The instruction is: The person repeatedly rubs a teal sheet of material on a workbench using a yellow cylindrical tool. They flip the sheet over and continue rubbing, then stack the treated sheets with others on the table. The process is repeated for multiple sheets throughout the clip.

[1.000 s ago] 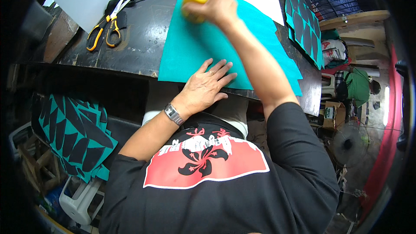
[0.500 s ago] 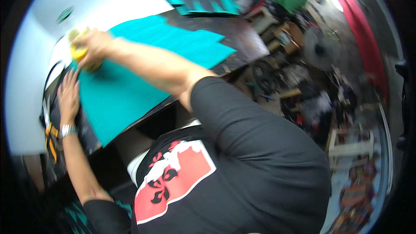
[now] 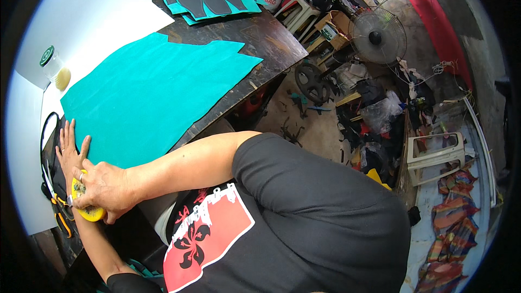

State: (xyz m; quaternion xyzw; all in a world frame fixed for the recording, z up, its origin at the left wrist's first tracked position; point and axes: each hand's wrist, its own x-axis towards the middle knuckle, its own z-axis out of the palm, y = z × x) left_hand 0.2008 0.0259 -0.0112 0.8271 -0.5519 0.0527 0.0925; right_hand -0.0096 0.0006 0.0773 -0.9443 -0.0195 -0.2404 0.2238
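Dark table [image 3: 279, 40] | teal sheet [image 3: 152, 95]: upon it, beyond and rightward of your grip | right hand [image 3: 106, 191]: fingers curled around yellow object [image 3: 93, 215] | left hand [image 3: 70, 154]: splayed, at sheet's edge | step, seemingly: steadying sheet | next calls for: clearance between yellow object and left forearm [image 3: 100, 247]

To your right, past the dark, scuffed bench [image 3: 274, 35] with its pale sheen, you have a bare grey floor [image 3: 325, 130] strewn with dark scraps. A round wire-caged fan [image 3: 375, 38] stands there near an open cardboard box [image 3: 341, 21] and a white plastic chair [image 3: 299, 15]. Beyond your shoulder sit a heap of bags and cloth [image 3: 380, 108] and a white plastic stool [image 3: 434, 158]. A red band [image 3: 434, 19] skirts the grey wall [image 3: 485, 49], and bright light falls beside it near the top.
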